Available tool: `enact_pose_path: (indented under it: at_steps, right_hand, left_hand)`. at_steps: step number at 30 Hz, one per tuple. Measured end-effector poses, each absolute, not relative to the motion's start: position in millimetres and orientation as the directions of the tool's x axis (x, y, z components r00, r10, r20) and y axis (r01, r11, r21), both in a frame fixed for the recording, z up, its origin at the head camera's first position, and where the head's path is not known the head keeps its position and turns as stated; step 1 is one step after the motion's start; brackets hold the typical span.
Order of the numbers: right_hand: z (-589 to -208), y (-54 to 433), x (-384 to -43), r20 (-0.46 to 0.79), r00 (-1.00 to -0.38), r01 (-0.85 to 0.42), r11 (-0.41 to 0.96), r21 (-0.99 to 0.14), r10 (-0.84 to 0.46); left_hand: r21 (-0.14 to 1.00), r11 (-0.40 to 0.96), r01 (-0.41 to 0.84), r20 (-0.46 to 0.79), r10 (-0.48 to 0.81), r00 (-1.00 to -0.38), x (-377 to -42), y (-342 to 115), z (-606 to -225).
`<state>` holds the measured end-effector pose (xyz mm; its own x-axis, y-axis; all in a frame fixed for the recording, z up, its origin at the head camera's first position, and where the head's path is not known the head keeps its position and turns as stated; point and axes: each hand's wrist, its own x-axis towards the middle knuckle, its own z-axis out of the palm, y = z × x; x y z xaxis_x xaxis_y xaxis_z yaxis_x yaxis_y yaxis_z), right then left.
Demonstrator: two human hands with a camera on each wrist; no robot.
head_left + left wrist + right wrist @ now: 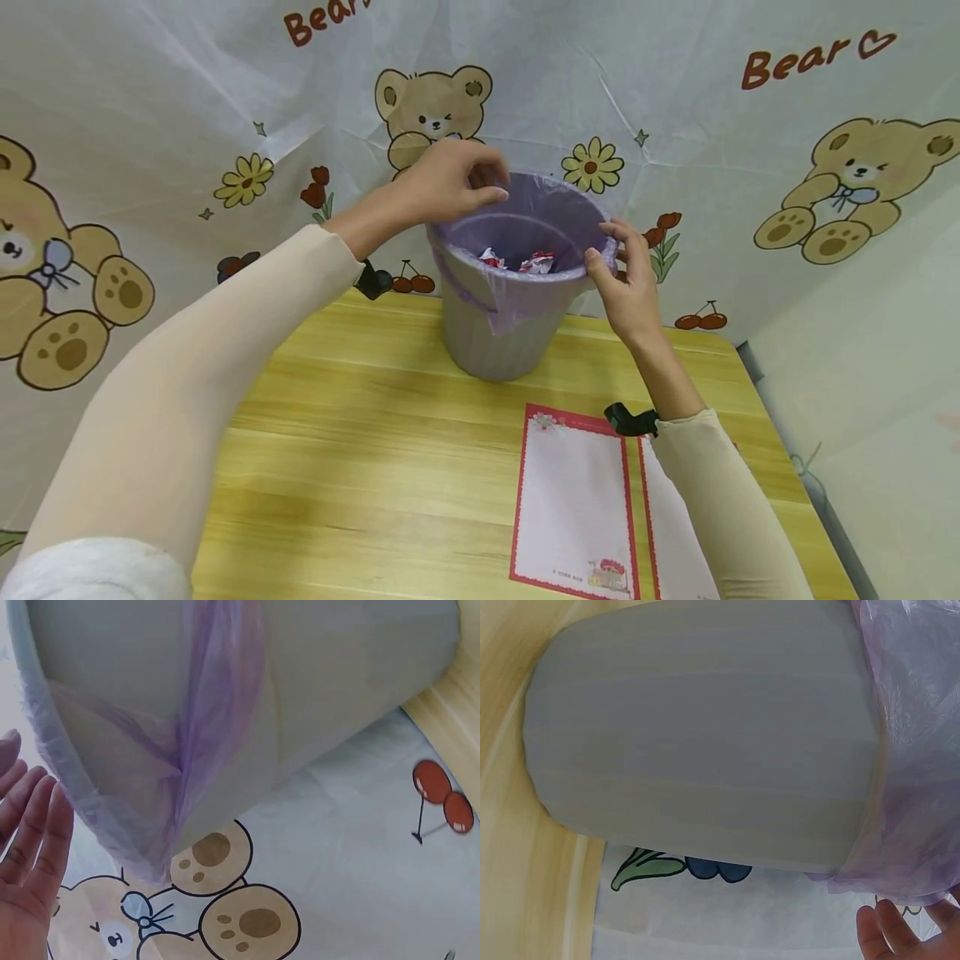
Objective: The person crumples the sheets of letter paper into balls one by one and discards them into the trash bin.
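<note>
A grey trash can (491, 346) stands on the table, lined with a thin purple plastic bag (513, 304) folded over its rim. Inside lie crumpled red-and-white papers (537, 263). My left hand (453, 175) is raised at the far left of the rim, its fingers loosely bent and holding nothing. In the left wrist view those fingers (56, 832) come close beside the bag's edge. At the right side, my right hand (628, 287) grips the bag-covered rim, thumb in front and fingers around the outside. Part of that hand shows beneath the bag in the right wrist view.
A red-bordered sheet of paper (573, 500) lies on the wooden table (360, 467). Beside it, a second sheet (675, 533) is partly under my right forearm. A bear-print cloth (525, 100) hangs behind the can.
</note>
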<state>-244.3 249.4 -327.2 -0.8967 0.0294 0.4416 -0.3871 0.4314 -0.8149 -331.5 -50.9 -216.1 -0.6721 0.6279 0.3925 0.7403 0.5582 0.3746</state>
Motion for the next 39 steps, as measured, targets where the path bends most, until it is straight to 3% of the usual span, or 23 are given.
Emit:
enact_pose_path:
  at_steps: [14,29,39]
  right_hand:
    - [-326.2,249.9,-241.2,0.451,-0.892,-0.384,0.490,-0.783,0.022]
    - [-340.7,262.0,-218.3,0.449,-0.889,-0.384,0.397,-0.833,0.083]
    - [-371.2,274.5,-197.4,0.429,-0.895,-0.380,0.294,-0.877,0.124]
  left_hand:
    - [0.632,0.342,0.696,0.617,0.322,-0.718,-287.9,-98.1,-234.7]
    - [0.800,0.163,0.577,0.556,0.160,-0.816,-270.7,-140.5,-310.5]
    - [0.859,0.112,0.499,0.479,0.167,-0.862,-255.7,-139.8,-364.8]
